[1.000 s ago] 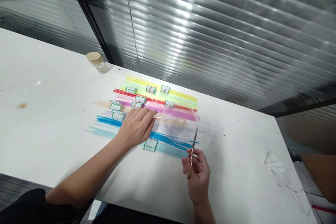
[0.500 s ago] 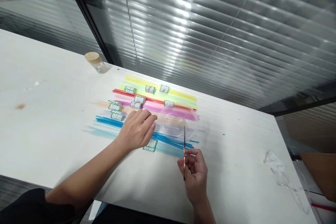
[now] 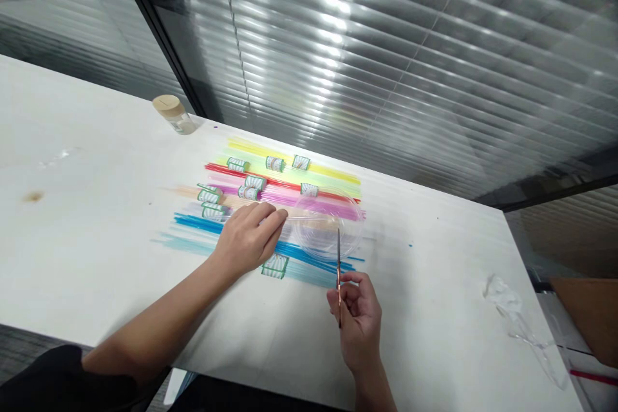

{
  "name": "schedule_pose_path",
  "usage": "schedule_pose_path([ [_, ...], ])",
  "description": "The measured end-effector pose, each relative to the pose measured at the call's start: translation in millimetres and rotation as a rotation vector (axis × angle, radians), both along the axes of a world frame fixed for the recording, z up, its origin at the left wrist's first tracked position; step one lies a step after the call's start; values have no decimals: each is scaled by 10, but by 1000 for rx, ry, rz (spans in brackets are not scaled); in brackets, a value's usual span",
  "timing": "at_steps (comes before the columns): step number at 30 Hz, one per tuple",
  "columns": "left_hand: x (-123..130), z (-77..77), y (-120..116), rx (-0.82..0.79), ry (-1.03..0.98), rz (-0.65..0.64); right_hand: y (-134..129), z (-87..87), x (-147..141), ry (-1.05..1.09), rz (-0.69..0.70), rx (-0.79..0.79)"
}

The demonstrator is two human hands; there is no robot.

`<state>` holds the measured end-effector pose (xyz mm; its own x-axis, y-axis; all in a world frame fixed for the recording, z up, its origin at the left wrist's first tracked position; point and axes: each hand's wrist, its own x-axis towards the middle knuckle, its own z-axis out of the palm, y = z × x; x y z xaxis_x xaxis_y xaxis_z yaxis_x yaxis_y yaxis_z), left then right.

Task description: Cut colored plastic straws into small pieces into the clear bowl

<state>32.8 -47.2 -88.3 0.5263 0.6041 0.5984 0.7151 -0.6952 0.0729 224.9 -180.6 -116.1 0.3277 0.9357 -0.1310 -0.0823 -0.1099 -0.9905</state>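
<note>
My left hand [image 3: 251, 237] is closed in a pinch on a thin clear stick [image 3: 309, 217] that points right over a round clear container [image 3: 329, 248]. My right hand [image 3: 358, 315] grips scissors [image 3: 338, 270] upright, their blades reaching over the container's front part. Under and around these lie bundles of thin coloured sticks: yellow [image 3: 333, 175], red [image 3: 226, 171], magenta [image 3: 290, 200], dark blue [image 3: 197, 224] and pale blue [image 3: 186, 243]. Several green-and-white paper bands [image 3: 275, 266] are wrapped around the bundles.
A jar with a tan lid [image 3: 172, 114] stands at the table's back edge, left of the sticks. Crumpled clear plastic [image 3: 505, 299] lies at the right. Behind the white table [image 3: 449, 315] is glass with blinds [image 3: 386, 64]. A brown box [image 3: 584, 315] is beyond the right edge.
The clear stick in my left hand now shows extending right over the container. Both hands keep nearly the same place; the view has shifted slightly.
</note>
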Motion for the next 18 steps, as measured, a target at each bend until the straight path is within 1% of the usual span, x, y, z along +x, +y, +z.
schedule_pose_path([
  [4, 10, -43, 17, 24, -43, -69, -10, -71, 64, -78, 64, 47],
  [8, 7, -47, 23, 14, -49, -94, -7, -99, 107, -148, 102, 65],
  [14, 14, -21, 21, 49, -23, -151, -5, -57, 118, -92, 259, 41],
  [18, 41, -16, -23, 79, 20, -180, 8, -34, 104, -56, 305, 44],
])
